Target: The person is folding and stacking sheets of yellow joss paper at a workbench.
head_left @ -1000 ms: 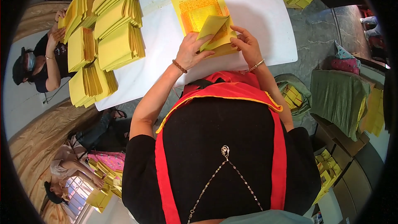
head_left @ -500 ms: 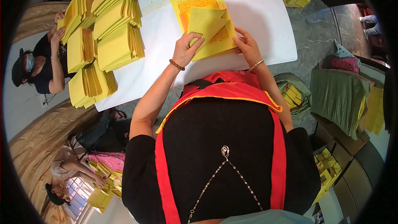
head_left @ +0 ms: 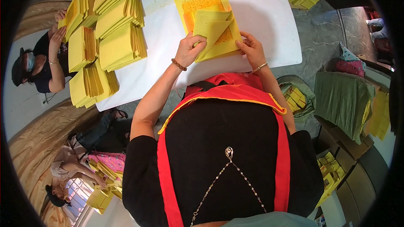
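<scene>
The left hand (head_left: 190, 49), nearly closed, pinches the folded paper's (head_left: 209, 22) near left edge; the right hand (head_left: 252, 51), half open, touches the sheet (head_left: 202, 1) beneath, at right.

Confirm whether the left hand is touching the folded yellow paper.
Touching: the head view shows the left hand gripping the left side of the folded yellow paper, thumb and fingers closed at its edge with no gap.

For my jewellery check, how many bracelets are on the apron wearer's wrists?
2: a brown beaded bracelet below the left hand; a shiny bangle below the right hand. No others show there.
</scene>
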Motion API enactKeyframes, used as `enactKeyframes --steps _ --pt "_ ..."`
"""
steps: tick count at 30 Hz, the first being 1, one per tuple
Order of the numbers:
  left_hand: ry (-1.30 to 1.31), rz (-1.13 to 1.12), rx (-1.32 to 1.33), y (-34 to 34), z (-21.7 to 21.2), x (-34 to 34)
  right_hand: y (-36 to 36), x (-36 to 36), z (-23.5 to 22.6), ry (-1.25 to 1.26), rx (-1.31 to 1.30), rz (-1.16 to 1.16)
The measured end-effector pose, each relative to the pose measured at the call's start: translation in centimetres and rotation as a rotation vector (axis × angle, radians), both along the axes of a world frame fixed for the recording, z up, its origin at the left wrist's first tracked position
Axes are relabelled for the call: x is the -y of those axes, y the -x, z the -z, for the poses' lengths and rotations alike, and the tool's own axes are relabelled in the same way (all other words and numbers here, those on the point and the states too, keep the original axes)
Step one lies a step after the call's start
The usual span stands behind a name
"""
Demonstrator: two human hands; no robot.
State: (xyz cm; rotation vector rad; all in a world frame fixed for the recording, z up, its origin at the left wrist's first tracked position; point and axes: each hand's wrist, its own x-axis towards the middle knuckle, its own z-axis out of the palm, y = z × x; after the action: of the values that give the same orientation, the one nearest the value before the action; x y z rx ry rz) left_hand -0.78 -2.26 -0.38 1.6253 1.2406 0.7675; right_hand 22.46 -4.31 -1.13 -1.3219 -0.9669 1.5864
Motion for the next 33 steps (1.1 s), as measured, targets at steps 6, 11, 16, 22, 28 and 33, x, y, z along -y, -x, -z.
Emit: enactKeyframes --steps 6,11,16,22,28,33 --pt "-0.031 0.02 -0.033 -0.1 -0.4 0.0 -0.2 -0.2 0.0 -0.005 0.004 -0.024" --pt "-0.134 -0.072 -0.018 -0.4 -0.5 0.3 -0.2 -0.2 0.0 -0.011 0.001 -0.018" --pt "-0.351 -0.104 -0.097 -0.9 0.0 0.7 -0.4 -0.3 0.2 0.121 -0.071 0.056" --pt "-0.366 -0.034 -0.128 -1.0 -0.1 1.1 1.3 -0.8 -2.1 0.152 -0.129 0.051" --pt "-0.411 -0.006 -0.133 -1.3 -0.3 0.9 1.7 -3.5 -0.2 0.171 -0.208 0.057" --pt "-0.638 0.062 -0.238 -1.8 -0.1 0.4 1.9 -4.5 1.6 0.149 -0.304 0.059"
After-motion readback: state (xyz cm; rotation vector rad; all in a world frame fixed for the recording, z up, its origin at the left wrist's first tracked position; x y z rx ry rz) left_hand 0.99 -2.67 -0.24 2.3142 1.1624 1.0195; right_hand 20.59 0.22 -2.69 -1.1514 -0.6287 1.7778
